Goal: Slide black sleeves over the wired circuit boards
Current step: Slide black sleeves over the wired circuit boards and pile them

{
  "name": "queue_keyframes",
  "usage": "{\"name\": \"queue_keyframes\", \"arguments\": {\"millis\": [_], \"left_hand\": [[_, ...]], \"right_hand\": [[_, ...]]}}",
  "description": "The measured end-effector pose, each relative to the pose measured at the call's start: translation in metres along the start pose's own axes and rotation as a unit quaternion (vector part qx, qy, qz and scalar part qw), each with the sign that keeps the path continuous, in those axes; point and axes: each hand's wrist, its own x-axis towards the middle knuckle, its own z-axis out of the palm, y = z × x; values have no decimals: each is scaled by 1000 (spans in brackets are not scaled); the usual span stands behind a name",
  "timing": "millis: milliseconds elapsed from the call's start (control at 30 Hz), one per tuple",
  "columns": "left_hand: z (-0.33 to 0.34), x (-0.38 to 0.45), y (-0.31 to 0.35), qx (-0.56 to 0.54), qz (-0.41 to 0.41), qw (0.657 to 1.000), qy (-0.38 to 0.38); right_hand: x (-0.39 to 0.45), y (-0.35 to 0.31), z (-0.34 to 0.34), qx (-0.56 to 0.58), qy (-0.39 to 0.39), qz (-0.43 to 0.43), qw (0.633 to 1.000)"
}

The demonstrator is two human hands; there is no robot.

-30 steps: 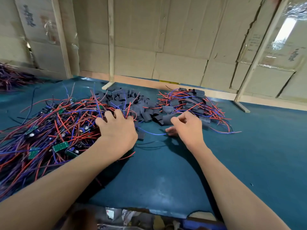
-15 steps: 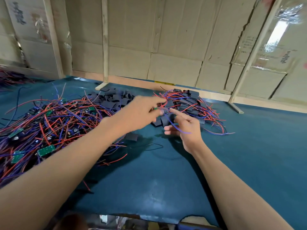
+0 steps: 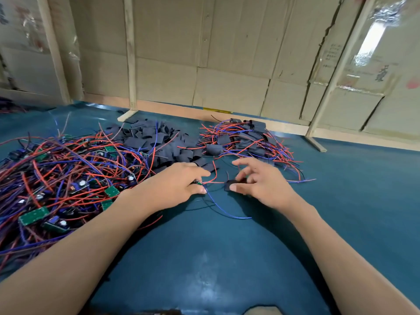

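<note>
My left hand [image 3: 179,185] grips a small green circuit board [image 3: 199,183], mostly hidden under the fingers. Its red wire [image 3: 213,178] and blue wire [image 3: 222,210] trail right over the teal table [image 3: 204,258]. My right hand [image 3: 261,183] pinches a black sleeve [image 3: 229,184] between thumb and fingers, a little to the right of the board. A big tangle of wired boards [image 3: 59,178] lies at the left. Loose black sleeves [image 3: 159,144] are heaped behind my hands. Sleeved boards with wires [image 3: 247,142] lie at the back right.
Cardboard walls with wooden posts [image 3: 130,53] close off the back of the table. A slanted wooden strut [image 3: 334,71] stands at the right, its foot on the table. The table's near edge runs along the bottom of the view.
My left hand has come from the left pile toward the middle with a wired board. My right hand now pinches a black sleeve beside it, and both hands sit lower, nearer me.
</note>
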Motion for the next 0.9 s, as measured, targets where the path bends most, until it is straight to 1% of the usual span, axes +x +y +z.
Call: {"name": "queue_keyframes", "arguments": {"millis": [100, 167, 233, 300, 433, 467, 533, 600, 633, 700, 733, 800, 900], "left_hand": [[1, -1, -2, 9, 16, 1000, 1], [3, -1, -1, 20, 18, 1000, -16], [2, -2, 1, 18, 15, 999, -35], [-1, -2, 2, 9, 9, 999, -36], [-6, -4, 6, 8, -8, 1000, -14], [-7, -5, 6, -2, -11, 1000, -7], [-9, -7, 6, -37, -10, 999, 13], [-10, -9, 8, -71, 20, 996, 47], [-10, -10, 9, -89, 45, 992, 72], [-9, -11, 14, -128, 86, 979, 137], [-8, -11, 17, -152, 91, 969, 173], [-5, -11, 23, -234, 62, 942, 234], [-5, -7, 29, -398, 1, 873, 283]], "right_hand": [[2, 1, -5, -132, -21, -3, 991], [2, 2, -7, -198, -30, -2, 980], [1, 2, -11, -210, -23, -10, 977], [0, 1, -14, -213, -3, -16, 977], [-2, -7, -13, -179, 59, -11, 982], [-5, -12, -11, -151, 67, -18, 986], [-11, -21, -6, -53, 69, -58, 995], [-14, -29, 1, 27, 59, -100, 993], [-14, -32, 4, 44, 55, -112, 991], [-14, -36, 9, 46, 61, -119, 990], [-15, -36, 11, 48, 73, -121, 989], [-19, -38, 14, 55, 108, -133, 984], [-19, -40, 15, 98, 178, -143, 969]]}}
